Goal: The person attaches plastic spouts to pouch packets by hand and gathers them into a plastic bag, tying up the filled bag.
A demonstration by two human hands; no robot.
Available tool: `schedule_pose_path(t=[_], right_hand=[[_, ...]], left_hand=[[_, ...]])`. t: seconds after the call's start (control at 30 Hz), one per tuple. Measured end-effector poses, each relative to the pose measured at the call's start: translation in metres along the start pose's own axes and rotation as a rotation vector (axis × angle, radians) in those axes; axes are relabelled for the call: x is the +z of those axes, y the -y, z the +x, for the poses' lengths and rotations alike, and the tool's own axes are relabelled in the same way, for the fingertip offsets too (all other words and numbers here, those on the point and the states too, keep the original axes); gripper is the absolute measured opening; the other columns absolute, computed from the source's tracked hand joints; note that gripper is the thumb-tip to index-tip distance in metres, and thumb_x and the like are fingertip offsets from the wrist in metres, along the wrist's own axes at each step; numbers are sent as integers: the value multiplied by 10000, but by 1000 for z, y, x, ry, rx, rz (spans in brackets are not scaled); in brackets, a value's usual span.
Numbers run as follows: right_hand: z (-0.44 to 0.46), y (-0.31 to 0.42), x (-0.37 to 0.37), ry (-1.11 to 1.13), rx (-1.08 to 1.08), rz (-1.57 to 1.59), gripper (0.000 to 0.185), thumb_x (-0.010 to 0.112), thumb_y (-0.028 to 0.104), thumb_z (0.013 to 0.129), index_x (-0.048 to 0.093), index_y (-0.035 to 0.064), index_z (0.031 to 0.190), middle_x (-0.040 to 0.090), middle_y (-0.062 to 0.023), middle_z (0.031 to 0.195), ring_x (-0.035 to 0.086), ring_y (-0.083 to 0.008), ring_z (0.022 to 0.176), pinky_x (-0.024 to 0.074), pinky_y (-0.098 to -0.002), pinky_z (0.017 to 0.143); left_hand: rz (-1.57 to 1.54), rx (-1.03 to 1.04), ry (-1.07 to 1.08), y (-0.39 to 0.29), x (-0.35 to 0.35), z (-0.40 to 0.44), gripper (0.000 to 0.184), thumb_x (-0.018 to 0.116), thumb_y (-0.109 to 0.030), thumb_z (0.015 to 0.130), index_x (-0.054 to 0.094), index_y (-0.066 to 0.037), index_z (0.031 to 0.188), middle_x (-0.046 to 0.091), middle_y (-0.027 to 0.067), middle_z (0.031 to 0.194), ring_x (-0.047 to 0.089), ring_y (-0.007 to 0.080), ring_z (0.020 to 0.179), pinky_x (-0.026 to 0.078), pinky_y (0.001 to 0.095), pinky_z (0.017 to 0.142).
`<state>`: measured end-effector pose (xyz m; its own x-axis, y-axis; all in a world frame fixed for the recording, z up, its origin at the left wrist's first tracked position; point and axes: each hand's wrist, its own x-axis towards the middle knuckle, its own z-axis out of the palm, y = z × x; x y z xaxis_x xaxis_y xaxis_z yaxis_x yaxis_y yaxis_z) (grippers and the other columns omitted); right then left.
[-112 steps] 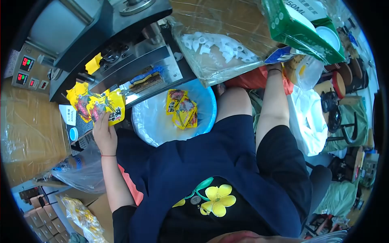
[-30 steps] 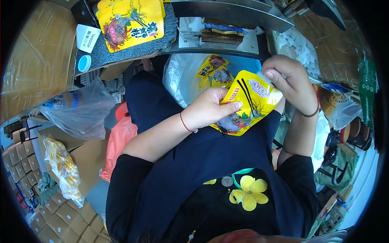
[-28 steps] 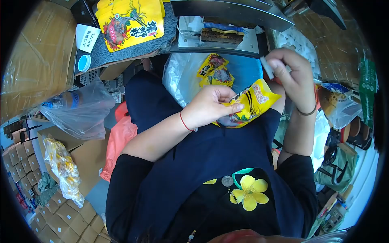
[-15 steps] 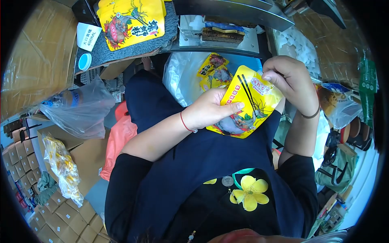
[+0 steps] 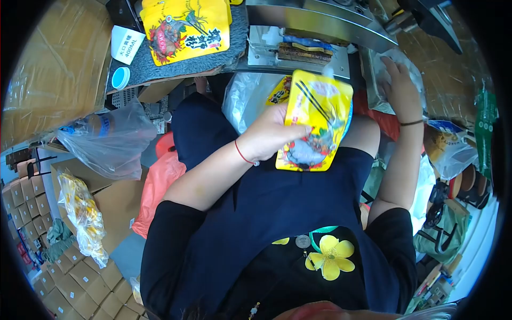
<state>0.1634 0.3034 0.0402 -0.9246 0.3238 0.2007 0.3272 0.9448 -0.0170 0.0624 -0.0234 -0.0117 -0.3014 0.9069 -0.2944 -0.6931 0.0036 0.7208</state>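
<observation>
My left hand (image 5: 266, 133) is closed on a yellow printed pouch (image 5: 314, 125), holding it upright over my lap, thumb on its front. A small white spout (image 5: 328, 70) shows at the pouch's top edge. On the right, my right hand (image 5: 402, 93) reaches into a plastic-lined box of white plastic spouts (image 5: 413, 66), fingers somewhat apart among them. Behind the held pouch is a lined blue tub (image 5: 240, 101), with part of another yellow pouch (image 5: 278, 92) in it.
Yellow pouches (image 5: 186, 32) lie stacked on a grey mat, near a white label (image 5: 127, 45) and a blue-white cap (image 5: 121, 78). A machine with a metal plate (image 5: 261, 40) stands ahead. Cartons and a hanging clear bag (image 5: 114, 136) are at the left.
My right hand has left the pouch's top corner and moved up and right into the spout box. The pouch in my left hand is more upright, with a white spout now showing.
</observation>
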Motion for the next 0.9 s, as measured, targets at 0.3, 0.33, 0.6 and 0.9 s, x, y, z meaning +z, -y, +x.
schedule_pose_path(t=[0.3,0.33,0.6,0.9], right_hand=[[3,-9,10,6,-152,307,304,650,71,896,618,59,1199,635,-200,1095,632,-401,990,504,-449,844],[3,-11,10,6,-133,306,282,646,76,902,624,48,1182,639,-201,1096,632,-399,995,504,-439,848],[-17,13,-12,-272,129,425,214,567,146,996,639,12,1146,668,-189,1065,653,-323,992,498,-338,858],[-17,126,-35,-73,-282,932,127,602,86,968,644,-11,1040,636,-145,946,627,-258,840,495,-313,765]], left_hand=[[79,123,-143,-50,-15,29,308,707,-46,907,619,54,1185,708,121,1097,683,154,940,561,297,830],[99,147,-142,-49,-14,29,311,714,-62,910,608,49,1180,703,114,1087,676,148,932,559,294,822],[2227,752,-759,-94,-116,-8,553,694,-287,916,515,-42,1379,501,226,1383,501,401,1278,405,485,1055],[999,499,-476,-63,-41,-28,227,743,-205,910,723,15,962,691,139,768,615,123,652,486,268,635]])
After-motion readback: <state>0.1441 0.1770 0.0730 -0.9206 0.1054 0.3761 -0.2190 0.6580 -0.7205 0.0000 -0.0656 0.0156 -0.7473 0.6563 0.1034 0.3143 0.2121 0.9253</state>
